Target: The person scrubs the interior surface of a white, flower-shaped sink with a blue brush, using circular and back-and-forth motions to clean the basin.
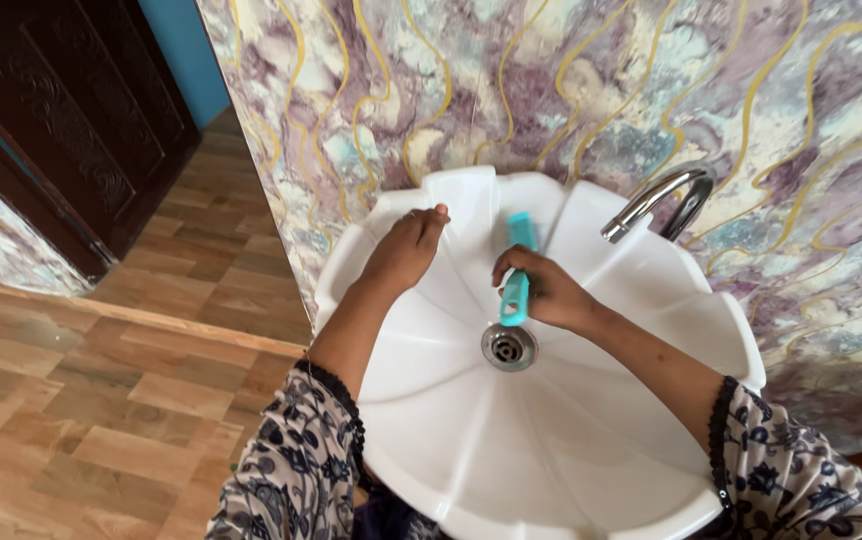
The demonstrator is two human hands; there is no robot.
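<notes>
right hand [551, 292] grips teal brush [518, 272] by its handle, likely light, stiff, slippery wet; left hand [406, 245] open, flat on sink [591, 450].

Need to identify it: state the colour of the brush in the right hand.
The brush is turquoise, clearest in the head view.

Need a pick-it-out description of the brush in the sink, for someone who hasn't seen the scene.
Find the white petal-shaped sink against the marbled wall. Over its back slope, above the metal drain, the right hand grips a brush. It is the only turquoise item in the basin, slim and long; the left hand beside it is empty.
</notes>
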